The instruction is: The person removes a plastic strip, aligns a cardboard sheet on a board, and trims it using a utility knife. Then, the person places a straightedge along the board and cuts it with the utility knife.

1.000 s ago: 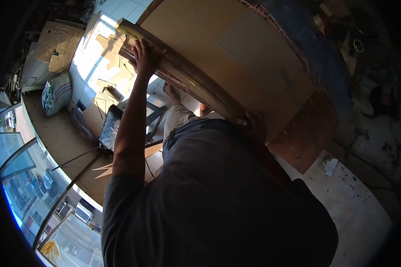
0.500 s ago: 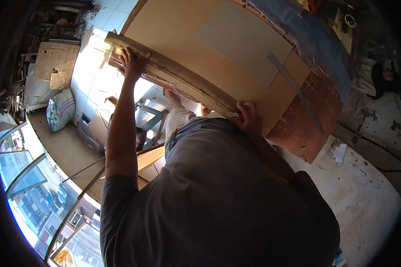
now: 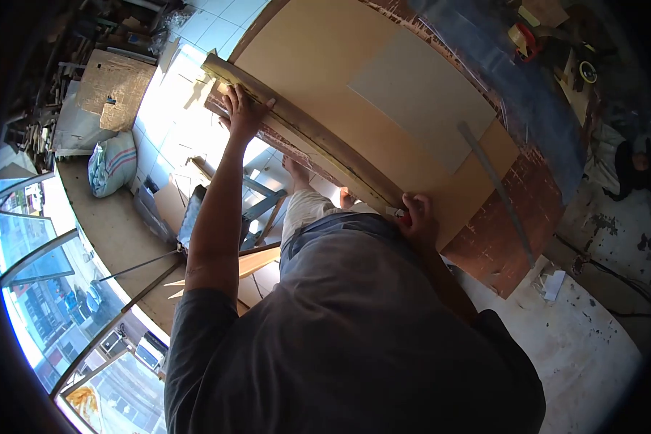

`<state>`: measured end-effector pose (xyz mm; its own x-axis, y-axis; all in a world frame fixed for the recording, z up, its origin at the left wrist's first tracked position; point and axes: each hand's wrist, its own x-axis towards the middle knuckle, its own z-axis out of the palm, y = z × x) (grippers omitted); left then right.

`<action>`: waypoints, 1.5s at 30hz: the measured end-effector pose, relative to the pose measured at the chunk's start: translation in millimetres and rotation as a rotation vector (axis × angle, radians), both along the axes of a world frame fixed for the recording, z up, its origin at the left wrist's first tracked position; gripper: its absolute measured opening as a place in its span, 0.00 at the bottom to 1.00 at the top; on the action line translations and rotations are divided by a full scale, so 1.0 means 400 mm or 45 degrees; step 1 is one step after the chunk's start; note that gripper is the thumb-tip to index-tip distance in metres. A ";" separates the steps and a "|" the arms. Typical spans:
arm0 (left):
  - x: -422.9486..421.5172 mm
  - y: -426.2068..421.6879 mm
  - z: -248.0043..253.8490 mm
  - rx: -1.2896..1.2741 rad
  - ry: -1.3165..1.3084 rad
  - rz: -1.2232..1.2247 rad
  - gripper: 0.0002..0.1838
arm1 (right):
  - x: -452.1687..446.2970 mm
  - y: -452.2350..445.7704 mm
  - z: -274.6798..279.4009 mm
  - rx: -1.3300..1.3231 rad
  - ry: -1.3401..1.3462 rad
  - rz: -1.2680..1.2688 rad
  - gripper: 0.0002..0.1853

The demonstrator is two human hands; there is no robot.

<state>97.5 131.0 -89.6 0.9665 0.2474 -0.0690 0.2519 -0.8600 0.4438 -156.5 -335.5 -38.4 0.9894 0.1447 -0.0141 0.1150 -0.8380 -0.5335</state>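
A long wooden strip [image 3: 318, 130] with a yellowish edge lies along the near side of a tan board [image 3: 296, 50]. Toward its far left end, my left hand [image 3: 246, 116] presses on the strip with fingers spread and thumb out to the side. At the strip's near right end is my right hand [image 3: 421, 224], its fingers curled round a small red tool [image 3: 405, 217] with a pale, metallic-looking end. Most of this tool is hidden by the hand, so its kind is unclear. A grey rectangular sheet [image 3: 419, 94] rests on the board.
A narrow grey metal bar [image 3: 495, 192] crosses the board's right side onto a scuffed reddish-brown panel [image 3: 506, 246]. Below the strip are my legs and a blue-grey stand [image 3: 260, 199]. A striped sack [image 3: 113, 165] stands at left, near leaning glass panes [image 3: 43, 289].
The whole view has shifted, so the board and both hands appear farther right and slightly lower. Both hands keep about the same places on the strip.
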 end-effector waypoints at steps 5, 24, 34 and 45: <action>-0.012 -0.007 -0.003 0.015 -0.048 0.003 0.68 | -0.005 -0.004 -0.004 -0.045 0.065 -0.037 0.36; -0.035 -0.032 -0.003 -0.074 -0.132 0.052 0.68 | -0.015 -0.032 -0.044 -0.184 0.070 0.004 0.35; -0.041 -0.050 0.041 -0.042 0.005 0.093 0.68 | -0.024 -0.039 -0.055 -0.037 0.070 -0.021 0.34; -0.039 -0.048 0.038 -0.048 0.044 0.095 0.68 | -0.022 -0.046 -0.055 -0.021 0.135 -0.007 0.31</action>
